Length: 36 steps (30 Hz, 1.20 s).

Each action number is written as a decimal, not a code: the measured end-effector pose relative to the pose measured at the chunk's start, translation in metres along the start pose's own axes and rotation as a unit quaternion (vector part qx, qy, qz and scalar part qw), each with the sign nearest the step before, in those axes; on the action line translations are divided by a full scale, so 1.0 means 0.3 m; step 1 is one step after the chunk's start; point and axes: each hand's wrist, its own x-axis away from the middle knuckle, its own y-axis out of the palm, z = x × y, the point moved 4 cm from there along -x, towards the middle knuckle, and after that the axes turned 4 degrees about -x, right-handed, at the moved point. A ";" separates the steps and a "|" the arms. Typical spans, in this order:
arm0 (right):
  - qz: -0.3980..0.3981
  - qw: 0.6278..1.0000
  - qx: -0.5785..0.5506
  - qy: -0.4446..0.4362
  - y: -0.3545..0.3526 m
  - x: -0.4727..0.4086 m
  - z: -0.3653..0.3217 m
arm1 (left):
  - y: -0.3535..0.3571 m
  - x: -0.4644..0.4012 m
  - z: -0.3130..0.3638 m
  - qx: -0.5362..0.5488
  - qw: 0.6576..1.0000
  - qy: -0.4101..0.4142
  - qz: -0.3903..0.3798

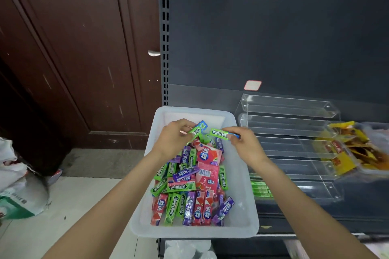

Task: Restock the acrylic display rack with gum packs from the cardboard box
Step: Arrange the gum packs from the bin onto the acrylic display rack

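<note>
- Left hand (pixel 172 137): grip pinches a green gum pack (pixel 194 131) over the white tray (pixel 240 176).
- Right hand (pixel 245 143): grip pinches a second green pack (pixel 220 133).
- Acrylic rack (pixel 290 132): on the shelf, just right of the tray.

Over the far end of a white plastic tray (pixel 242 174) heaped with gum packs (pixel 187 187), the left hand (pixel 172 139) pinches a green pack (pixel 194 132) and the right hand (pixel 244 143) pinches another green pack (pixel 219 133). Right of the tray stands a clear tiered rack (pixel 294 143), with green packs (pixel 260 189) in its near tier. Beyond the rack lie yellow snack packets (pixel 345 153).
</note>
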 end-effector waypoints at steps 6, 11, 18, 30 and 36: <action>0.105 0.994 -0.037 -0.012 -0.219 -0.059 -0.015 | 0.048 -0.078 0.194 0.089 0.994 0.055 0.033; 0.161 0.986 -0.015 -0.032 -0.386 -0.141 -0.002 | 0.107 -0.155 0.307 0.102 0.990 0.066 0.069; 0.103 0.981 0.139 -0.086 -0.463 -0.313 0.058 | 0.152 -0.271 0.371 0.023 0.990 0.070 0.121; 0.043 0.963 0.195 -0.179 -0.426 -0.422 0.160 | 0.244 -0.327 0.387 0.002 0.981 0.005 0.193; 0.087 0.957 0.242 -0.137 -0.413 -0.410 0.153 | 0.234 -0.323 0.412 -0.001 0.984 0.013 0.180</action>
